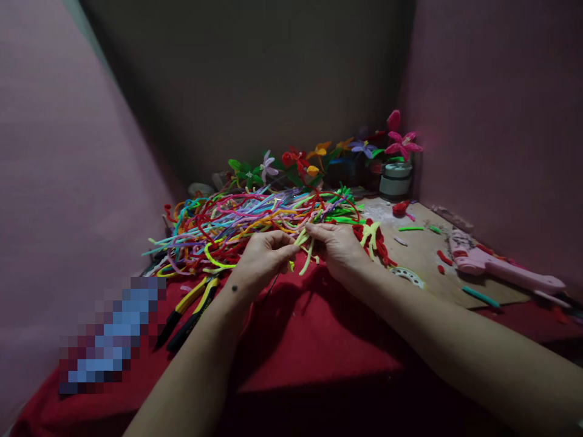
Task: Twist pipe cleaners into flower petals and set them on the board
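Note:
Pale yellow pipe cleaners (306,258) are pinched between my two hands, crossing each other with loose ends hanging down. My left hand (265,258) is closed on them from the left, thumb and forefinger together. From the right, my right hand (339,249) grips the same bundle near its top. Just behind the hands spreads a large heap of pipe cleaners (246,221) in many colours. By my right wrist lies a red pipe-cleaner piece (386,247) with a pale yellow pipe-cleaner piece (372,237) on it.
Yellow-and-black pliers (190,309) lie left of my left forearm on the red cloth (314,340). A board (437,243) at right carries a pink hot glue gun (505,267), a white ring (407,277) and pipe-cleaner scraps. Pipe-cleaner flowers (296,161) and a grey jar (395,180) stand behind.

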Motion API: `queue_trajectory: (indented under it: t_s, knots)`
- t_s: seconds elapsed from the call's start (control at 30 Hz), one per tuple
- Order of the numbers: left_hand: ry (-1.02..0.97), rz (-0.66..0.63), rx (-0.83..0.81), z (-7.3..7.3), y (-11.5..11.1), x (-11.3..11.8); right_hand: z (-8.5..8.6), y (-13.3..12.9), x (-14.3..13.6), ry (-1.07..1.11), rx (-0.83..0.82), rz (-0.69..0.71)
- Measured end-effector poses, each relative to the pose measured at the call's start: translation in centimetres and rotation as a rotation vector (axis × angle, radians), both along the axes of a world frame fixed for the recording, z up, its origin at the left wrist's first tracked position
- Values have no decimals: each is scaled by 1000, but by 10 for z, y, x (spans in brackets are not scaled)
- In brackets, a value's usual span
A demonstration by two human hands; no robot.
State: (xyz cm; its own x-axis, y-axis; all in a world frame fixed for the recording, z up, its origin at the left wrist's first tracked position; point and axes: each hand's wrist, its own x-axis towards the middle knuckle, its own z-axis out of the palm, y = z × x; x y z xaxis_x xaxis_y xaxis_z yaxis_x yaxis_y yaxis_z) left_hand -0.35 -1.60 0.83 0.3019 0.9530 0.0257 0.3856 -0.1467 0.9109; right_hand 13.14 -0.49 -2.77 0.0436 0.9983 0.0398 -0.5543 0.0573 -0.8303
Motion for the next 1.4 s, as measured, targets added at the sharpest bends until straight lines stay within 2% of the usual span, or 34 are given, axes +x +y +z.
queue_trajectory:
  t_s: [0.13, 0.37, 0.57, 0.83, 0.97, 1.13, 1.27, 1.4]
  knots:
    - [27, -30, -1, 0, 0, 0, 3, 0, 0, 48, -78, 18]
    - [-145, -139, -98, 2, 1, -8, 7, -3, 2, 25, 67, -21]
    - [-215, -186, -145, -1, 3, -8, 4, 1, 3, 87, 21, 18]
    - [-368, -143, -150, -4, 5, -8, 5, -1, 3, -52, 211, -22]
    - [-292, -136, -122, -3, 3, -7, 4, 1, 3, -22, 181, -15]
    - [-142, -55, -27, 2, -3, 0, 2, 3, 5, 64, 76, 69]
    - [-198, -79, -45, 4, -5, 1, 4, 2, 5, -4, 169, 50]
    - [-271, -79, -106, 0, 0, -3, 5, -1, 3, 19, 150, 55]
